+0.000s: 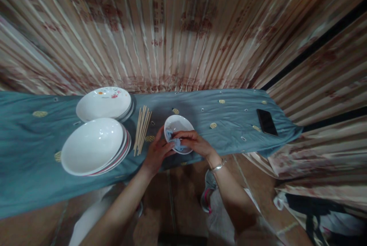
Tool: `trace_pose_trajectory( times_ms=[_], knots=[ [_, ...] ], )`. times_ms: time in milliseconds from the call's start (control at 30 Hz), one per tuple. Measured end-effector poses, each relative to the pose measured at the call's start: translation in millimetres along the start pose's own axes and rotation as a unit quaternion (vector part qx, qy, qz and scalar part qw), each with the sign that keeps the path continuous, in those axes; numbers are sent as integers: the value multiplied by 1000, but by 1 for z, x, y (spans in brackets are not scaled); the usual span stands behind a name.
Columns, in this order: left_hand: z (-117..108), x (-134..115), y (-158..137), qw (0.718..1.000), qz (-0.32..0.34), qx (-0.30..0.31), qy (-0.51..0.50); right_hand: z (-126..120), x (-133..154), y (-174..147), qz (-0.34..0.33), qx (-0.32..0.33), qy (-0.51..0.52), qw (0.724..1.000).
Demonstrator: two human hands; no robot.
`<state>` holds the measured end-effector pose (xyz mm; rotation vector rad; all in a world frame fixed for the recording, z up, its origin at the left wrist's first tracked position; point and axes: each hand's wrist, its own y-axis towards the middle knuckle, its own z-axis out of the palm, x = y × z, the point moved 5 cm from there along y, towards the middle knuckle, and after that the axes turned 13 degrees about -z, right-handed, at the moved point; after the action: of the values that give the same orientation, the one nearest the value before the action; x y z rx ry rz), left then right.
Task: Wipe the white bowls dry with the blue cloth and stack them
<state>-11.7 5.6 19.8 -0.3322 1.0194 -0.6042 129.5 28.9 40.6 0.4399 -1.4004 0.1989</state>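
Head view from above: my left hand [155,152] grips a small white bowl [180,123] by its left side, and my right hand [197,143] pinches a bunched blue cloth [177,145] inside it. The bowl is tilted, its opening towards me, near the front edge of the blue-green tablecloth [235,119]; I cannot tell whether its base touches the fabric. I judge this to be wiping the inside of the bowl, which calls next for a steady left grip while the right fingers press the cloth along the inner wall. Apart from cloth and fingertips, I see only glare inside. On my left, a nearer stack of white dishes [90,146] has just reflections showing in its top one; the farther stack [101,105] has a printed floral pattern near the top dish's rim. Loose chopsticks [141,131] lie between these stacks and my bowl.
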Motion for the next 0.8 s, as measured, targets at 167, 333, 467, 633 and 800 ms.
trace_pose_trajectory(
  times_ms=[167, 333, 467, 633, 800],
  knots=[
    [-4, -1, 3, 1000, 10, -12, 19, -8, -3, -3, 0, 62, -97, 993],
    [-4, -3, 2, 999, 26, -21, 40, -15, -11, -2, -33, 83, -326, 941],
    [-2, -3, 0, 998, 25, -20, 45, -15, -16, 1, -45, 69, -502, 861],
    [-5, -2, 2, 999, 16, -29, 36, -11, -20, 3, -100, 13, -521, 848],
    [-6, 0, 4, 999, 18, -27, 14, -5, -28, 10, -113, 9, -387, 915]
  ],
)
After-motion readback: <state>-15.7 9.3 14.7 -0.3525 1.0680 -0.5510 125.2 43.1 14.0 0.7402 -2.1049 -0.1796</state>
